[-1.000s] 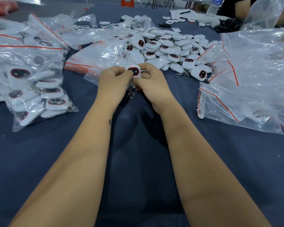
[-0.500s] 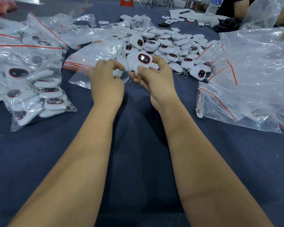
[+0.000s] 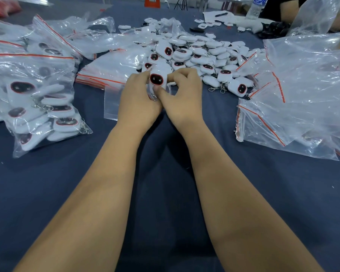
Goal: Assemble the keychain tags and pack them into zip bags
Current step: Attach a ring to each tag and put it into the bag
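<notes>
A white keychain tag (image 3: 157, 79) with a black, red-rimmed face stands upright between both my hands at the table's middle. My left hand (image 3: 137, 101) grips its left side and my right hand (image 3: 182, 95) pinches its right side and bottom, by the metal clasp. A small clear zip bag (image 3: 111, 104) lies under my left hand. Behind the hands is a heap of loose white tags (image 3: 200, 54). A stack of flat zip bags (image 3: 106, 73) with red strips lies left of the heap.
Filled bags of tags (image 3: 39, 103) are piled at the left. Crumpled clear bags (image 3: 298, 99) cover the right side. A water bottle (image 3: 256, 6) and another person's arm (image 3: 289, 10) are at the far right. Dark blue cloth (image 3: 165, 183) covers the table.
Both hands have come back together around the tag. The tag, tilted in my right hand half a second ago, now stands upright between the two hands, and a small clear bag shows under my left hand.
</notes>
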